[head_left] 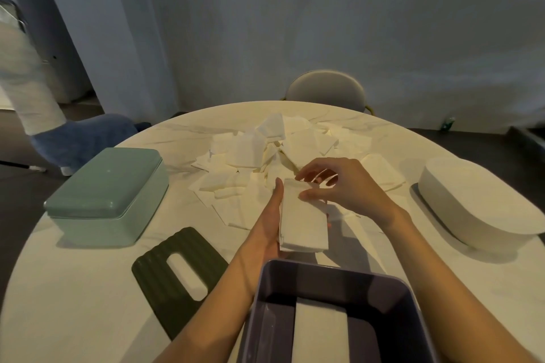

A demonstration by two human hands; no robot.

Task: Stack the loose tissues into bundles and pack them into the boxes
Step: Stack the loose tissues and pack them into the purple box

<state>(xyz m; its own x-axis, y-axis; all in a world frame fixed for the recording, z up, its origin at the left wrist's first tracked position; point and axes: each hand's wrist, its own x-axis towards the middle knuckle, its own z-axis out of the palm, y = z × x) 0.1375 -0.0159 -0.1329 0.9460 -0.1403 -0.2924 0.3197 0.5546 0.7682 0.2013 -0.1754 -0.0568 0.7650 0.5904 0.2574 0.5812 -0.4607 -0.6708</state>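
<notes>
A bundle of stacked white tissues (303, 218) lies in my left hand (269, 224), whose palm cradles it from below and the left, with a fingertip showing at the bundle's right edge. My right hand (333, 183) hovers over the bundle's far end, thumb and fingers touching the top tissue. A heap of loose tissues (265, 153) covers the middle of the round table (88, 289). In front of me an open purple box (333, 283) holds one white bundle (320, 330).
A closed green box (109, 194) stands at the left. A dark green ribbed lid with a slot (159, 283) lies near it. A white oval box (477, 200) sits at the right. A chair (326, 88) is behind the table; a person's leg (26, 74) is far left.
</notes>
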